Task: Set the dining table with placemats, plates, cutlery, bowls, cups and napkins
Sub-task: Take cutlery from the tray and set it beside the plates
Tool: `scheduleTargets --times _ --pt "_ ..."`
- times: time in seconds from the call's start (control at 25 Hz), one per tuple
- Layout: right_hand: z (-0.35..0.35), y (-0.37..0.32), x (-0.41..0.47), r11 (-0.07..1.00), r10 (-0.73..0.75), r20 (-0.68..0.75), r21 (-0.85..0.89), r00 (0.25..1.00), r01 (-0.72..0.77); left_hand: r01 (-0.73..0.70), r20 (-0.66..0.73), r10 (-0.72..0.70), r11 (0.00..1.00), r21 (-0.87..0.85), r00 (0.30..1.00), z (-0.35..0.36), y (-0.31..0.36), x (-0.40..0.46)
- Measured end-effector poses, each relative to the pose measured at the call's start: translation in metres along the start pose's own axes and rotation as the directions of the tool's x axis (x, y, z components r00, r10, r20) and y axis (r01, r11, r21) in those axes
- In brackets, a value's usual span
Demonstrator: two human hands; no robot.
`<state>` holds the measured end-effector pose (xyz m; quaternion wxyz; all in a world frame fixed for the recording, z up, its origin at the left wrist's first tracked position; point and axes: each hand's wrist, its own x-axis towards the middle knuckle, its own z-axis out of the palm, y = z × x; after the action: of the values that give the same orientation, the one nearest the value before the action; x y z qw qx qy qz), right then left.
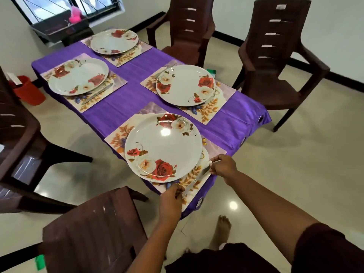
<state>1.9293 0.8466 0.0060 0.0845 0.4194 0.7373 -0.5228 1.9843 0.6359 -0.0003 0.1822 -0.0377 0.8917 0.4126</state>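
Several floral placemats lie on the purple tablecloth, each with a white rose-patterned plate on it. The nearest plate sits on the near placemat. A steel knife lies on that mat along the plate's right side. My left hand pinches the knife's near end. My right hand pinches its far end at the mat's right edge. A knife rests beside the left plate, and cutlery shows beside the right plate. The far plate sits at the table's back.
Brown plastic chairs stand around the table: one in front of me, one at the left, two at the right and back. A red bucket stands on the floor at left. A dark box sits under the window.
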Motion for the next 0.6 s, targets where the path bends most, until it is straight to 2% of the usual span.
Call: scheduleTargets --times 0.32,0.6 --pt "-0.006 0.004 0.021 0.994 0.054 0.068 0.088 0.996 -0.06 -0.097 -0.14 0.11 0.991 0.095 0.984 0.025 0.0 0.005" --pt "-0.003 0.006 0.029 0.997 -0.01 0.078 -0.082 0.997 0.016 -0.211 -0.157 0.256 0.943 0.259 0.954 0.031 -0.007 0.008"
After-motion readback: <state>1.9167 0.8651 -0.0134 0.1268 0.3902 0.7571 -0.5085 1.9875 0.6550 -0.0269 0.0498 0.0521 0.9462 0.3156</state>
